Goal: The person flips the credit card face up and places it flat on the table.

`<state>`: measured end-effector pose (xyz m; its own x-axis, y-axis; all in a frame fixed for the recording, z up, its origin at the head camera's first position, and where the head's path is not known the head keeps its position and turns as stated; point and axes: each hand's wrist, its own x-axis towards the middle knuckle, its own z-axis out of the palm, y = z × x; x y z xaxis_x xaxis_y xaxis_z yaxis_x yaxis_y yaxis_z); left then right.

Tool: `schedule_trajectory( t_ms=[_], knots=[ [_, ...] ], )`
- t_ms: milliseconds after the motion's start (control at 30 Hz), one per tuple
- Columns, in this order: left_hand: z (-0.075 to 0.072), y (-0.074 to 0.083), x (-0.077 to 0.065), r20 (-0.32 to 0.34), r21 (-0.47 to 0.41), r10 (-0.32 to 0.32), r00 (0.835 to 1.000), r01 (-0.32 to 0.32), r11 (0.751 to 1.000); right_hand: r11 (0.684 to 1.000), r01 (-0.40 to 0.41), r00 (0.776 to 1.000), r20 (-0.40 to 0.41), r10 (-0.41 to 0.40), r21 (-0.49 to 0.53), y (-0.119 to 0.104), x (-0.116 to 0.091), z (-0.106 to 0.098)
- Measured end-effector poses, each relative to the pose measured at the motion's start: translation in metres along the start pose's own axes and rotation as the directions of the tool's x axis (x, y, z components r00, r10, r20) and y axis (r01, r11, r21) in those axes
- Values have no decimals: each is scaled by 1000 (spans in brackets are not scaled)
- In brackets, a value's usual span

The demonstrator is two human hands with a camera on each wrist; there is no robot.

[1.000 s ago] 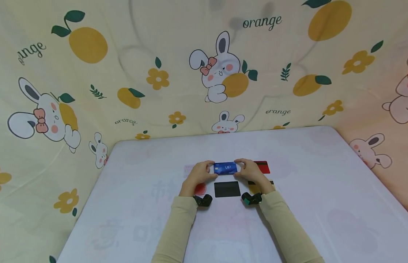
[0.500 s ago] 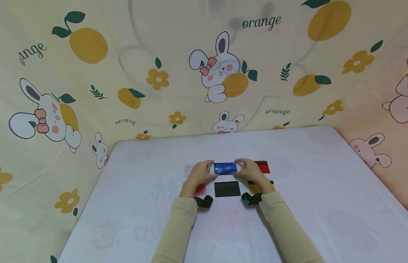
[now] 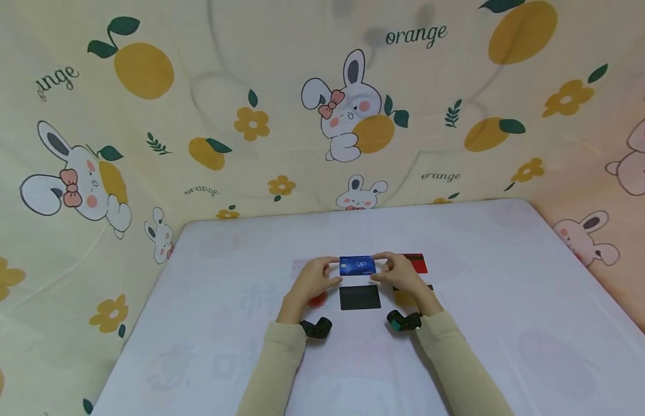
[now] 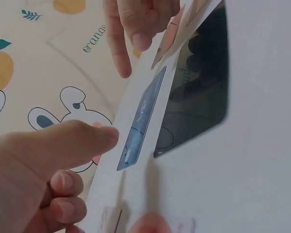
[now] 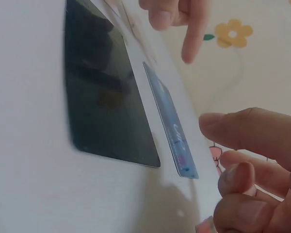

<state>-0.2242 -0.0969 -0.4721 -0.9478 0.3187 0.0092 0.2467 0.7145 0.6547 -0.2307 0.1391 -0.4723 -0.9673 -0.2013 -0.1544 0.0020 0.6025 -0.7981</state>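
Note:
A blue VIP card [image 3: 357, 266] lies flat on the table between the two hands. The left hand [image 3: 313, 278] hovers beside its left end; in the left wrist view the thumb [image 4: 87, 138] is apart from the card. At the opposite end is the right hand [image 3: 404, 273], its fingertips also clear of the card in the right wrist view. Neither hand holds anything. Nearer the person, a black card [image 3: 360, 298] lies just below the blue one. A red card [image 3: 419, 263] and a gold card [image 3: 404, 299] are partly hidden by the right hand and wrist.
Left of the blue card lies a pale pinkish card [image 3: 299, 265], partly covered by the left hand. A card with a red round patch [image 3: 318, 300] shows by the left wrist. The white table [image 3: 223, 277] meets a patterned cloth [image 3: 281, 156] behind.
Both hands, earlier at the blue card's ends, have loosened and drawn slightly away from it, wrists moving outward. The card stays in place; the view has shifted a little.

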Motion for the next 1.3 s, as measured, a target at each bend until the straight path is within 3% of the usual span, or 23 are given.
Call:
schedule_trajectory(
  t_ms=[400,700,1300],
  knots=[
    [-3,-2,-23,66,-5,10,998,-9,1000,1000,23,996,90,-25,22,4,-24,1],
    [-2,1,-32,111,14,-40,993,39,999,998,55,986,158,-59,30,8,-32,0],
    [4,0,-32,125,53,-29,992,22,998,994,107,974,201,-103,-7,11,-32,-2]
  ],
)
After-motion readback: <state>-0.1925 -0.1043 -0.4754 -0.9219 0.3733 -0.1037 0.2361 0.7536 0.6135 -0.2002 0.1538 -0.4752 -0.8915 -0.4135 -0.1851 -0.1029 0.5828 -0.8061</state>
